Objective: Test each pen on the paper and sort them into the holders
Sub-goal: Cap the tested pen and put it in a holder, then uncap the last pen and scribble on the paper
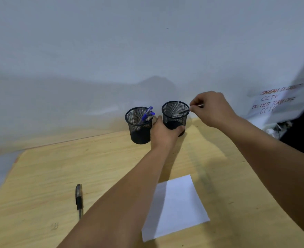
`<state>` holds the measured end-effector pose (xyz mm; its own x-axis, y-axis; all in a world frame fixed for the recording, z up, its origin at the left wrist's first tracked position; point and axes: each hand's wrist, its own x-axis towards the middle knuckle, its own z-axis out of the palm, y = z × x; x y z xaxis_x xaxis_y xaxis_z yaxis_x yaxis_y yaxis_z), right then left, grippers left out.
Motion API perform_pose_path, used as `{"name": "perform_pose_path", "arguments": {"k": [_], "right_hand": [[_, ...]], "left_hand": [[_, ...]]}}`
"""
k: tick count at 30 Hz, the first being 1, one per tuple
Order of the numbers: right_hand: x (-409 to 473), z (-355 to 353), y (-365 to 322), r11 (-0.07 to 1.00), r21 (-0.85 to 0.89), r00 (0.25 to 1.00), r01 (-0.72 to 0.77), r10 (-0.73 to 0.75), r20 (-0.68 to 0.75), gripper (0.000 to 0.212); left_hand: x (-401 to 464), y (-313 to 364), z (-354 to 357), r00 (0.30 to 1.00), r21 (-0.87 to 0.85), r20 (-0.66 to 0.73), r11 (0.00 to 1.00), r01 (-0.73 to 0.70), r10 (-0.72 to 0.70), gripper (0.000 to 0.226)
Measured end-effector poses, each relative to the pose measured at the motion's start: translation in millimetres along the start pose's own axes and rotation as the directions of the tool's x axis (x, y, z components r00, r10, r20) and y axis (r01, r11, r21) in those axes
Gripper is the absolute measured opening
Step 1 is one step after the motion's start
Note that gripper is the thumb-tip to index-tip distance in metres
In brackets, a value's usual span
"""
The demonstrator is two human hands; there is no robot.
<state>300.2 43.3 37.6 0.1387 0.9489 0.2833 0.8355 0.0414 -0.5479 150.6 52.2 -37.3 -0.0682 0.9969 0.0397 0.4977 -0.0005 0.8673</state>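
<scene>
Mesh holder (175,111) gripped by L hand (162,133), R hand (212,108) pinching pen (181,111) over it

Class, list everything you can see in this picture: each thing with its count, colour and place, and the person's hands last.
mesh holders: two, black, side by side at the table's far edge
blue pens: a few, in the left holder
silver pen: one, tip inside the right holder
black pen: one, lying on the table, near left
paper: one white sheet, near right
table: one, light wood
notice: one, white with red writing, far right
left hand: grips the right holder
right hand: pinches the silver pen
</scene>
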Motion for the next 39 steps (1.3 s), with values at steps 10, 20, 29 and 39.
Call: {"name": "perform_pose_path", "arguments": {"k": [10,20,29,39], "right_hand": [[8,26,3,0.998,0.063,1.0,0.016,-0.015,-0.025,0.036],[-83,22,-6,0.963,0.266,0.975,-0.05,0.105,-0.198,0.028],[-155,77,-74,0.952,0.303,0.991,-0.031,-0.011,0.134,0.005],[-225,140,-162,0.978,0.195,0.866,0.075,-0.161,0.473,0.021]], "left_hand": [[1,0,0,1.0,-0.055,0.001,0.998,-0.004,0.004,0.049],[-52,-32,-62,0.985,0.0,0.151,0.996,-0.086,0.085,0.046],[-90,-93,-176,0.988,0.23,0.125,0.965,-0.123,0.096,0.032],[-111,-146,-260,0.951,0.594,0.274,0.752,-0.285,0.144,0.048]]}}
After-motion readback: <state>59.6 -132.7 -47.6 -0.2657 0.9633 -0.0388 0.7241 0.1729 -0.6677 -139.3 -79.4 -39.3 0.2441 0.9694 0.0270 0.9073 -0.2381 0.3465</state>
